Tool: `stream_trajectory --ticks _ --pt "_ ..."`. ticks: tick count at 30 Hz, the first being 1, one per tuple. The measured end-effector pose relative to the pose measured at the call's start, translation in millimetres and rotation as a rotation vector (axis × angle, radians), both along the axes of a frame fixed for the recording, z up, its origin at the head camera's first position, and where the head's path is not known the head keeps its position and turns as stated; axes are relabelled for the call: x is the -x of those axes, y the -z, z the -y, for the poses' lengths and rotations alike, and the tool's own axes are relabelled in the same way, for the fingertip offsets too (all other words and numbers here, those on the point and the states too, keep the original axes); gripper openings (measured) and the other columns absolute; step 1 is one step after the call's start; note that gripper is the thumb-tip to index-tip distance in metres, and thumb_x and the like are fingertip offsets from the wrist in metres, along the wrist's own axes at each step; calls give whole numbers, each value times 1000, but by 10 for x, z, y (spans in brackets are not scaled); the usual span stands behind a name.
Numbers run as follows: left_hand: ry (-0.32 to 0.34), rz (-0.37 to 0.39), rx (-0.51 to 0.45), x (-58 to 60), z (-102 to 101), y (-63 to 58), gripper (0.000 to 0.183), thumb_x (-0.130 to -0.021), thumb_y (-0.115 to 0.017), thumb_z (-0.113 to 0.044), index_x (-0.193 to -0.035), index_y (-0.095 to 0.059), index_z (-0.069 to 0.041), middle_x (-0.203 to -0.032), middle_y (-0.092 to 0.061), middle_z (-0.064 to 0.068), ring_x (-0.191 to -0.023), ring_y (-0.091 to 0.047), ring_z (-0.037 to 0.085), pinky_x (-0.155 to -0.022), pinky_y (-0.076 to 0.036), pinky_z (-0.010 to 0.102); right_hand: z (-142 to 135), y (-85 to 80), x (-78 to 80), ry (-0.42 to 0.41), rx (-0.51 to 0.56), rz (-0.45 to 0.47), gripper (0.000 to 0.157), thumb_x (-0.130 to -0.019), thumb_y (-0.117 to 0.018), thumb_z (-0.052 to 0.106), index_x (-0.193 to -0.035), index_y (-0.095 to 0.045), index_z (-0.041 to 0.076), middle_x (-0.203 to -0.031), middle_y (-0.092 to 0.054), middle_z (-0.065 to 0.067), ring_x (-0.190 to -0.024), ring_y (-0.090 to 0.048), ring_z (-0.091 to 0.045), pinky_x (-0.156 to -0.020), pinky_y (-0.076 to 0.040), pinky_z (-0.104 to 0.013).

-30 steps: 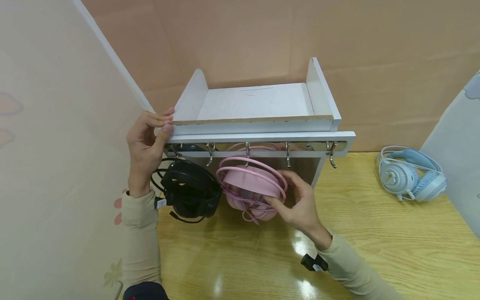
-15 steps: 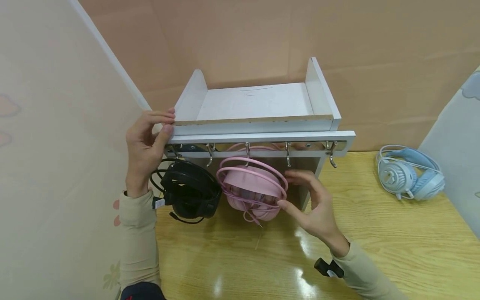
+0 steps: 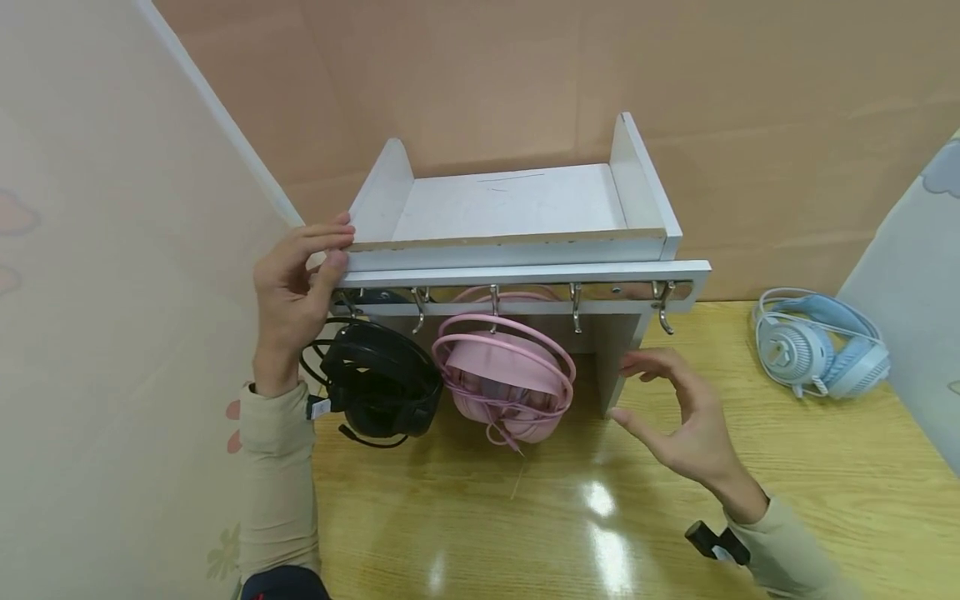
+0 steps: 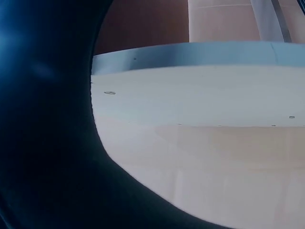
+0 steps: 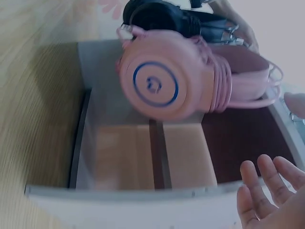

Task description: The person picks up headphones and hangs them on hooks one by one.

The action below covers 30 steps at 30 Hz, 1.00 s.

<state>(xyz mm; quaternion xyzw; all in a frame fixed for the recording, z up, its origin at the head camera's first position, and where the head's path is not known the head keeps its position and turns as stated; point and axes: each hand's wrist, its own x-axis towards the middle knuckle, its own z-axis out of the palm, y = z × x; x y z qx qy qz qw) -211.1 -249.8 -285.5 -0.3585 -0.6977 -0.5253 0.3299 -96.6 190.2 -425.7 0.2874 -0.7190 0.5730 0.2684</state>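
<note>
My left hand [image 3: 288, 292] grips the left end of a white shelf rack [image 3: 517, 275], thumb in front and fingers over the edge. From the rack's metal hooks hang black headphones [image 3: 386, 367] below that hand and pink headphones [image 3: 510, 367] at the middle. The pink pair's cable is wound round its band, as the right wrist view shows. My right hand [image 3: 690, 417] is apart from the pink headphones, near the rack's right side panel, with thumb and fingers spread and nothing between them. In the left wrist view a dark band fills the left side and the left hand is hidden.
Light blue headphones [image 3: 821, 346] lie on the wooden table [image 3: 787, 492] at the right. Bare metal hooks [image 3: 576, 308] stick out on the rack's right half. A pale wall panel [image 3: 135, 333] stands close on the left, and brown paper [image 3: 750, 125] covers the back.
My right hand has let go of the pink headphones and moved right, away from them. They stay hanging on the hook. The left hand keeps its hold on the rack.
</note>
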Motion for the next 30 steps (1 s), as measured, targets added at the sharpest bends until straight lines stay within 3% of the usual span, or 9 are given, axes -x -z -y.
stream_trajectory --ticks 11,18,25,30 --pt "8 13 -23 10 5 2 24 -100 -71 -4 -110 -72 18 -115 -80 7 -129 -71 28 -117 -53 39 -397 23 180 162 6 -43 52 -64 -77 -19 -115 -65 -21 -116 -74 -2 -105 -68 -13 -91 -49 -24" --pt "-11 4 -23 17 -23 -10 20 -99 -70 0 -108 -71 18 -114 -80 6 -129 -71 29 -119 -51 43 -640 37 271 304 -75 -64 46 -71 -80 -8 -114 -68 -18 -109 -75 -17 -105 -67 -3 -92 -48 -20" --pt "-11 8 -20 16 -42 -11 20 -99 -69 0 -110 -71 17 -115 -79 4 -129 -71 29 -118 -52 41 -933 72 324 414 -106 5 48 -72 -81 -7 -118 -68 -16 -116 -70 15 -106 -63 5 -91 -45 -16" --pt "-8 9 -29 11 -31 7 21 -99 -70 0 -108 -70 19 -115 -79 4 -129 -71 28 -119 -52 41 -1178 97 369 480 -110 13 45 -77 -82 -3 -119 -70 -14 -117 -70 19 -105 -64 7 -90 -46 -12"
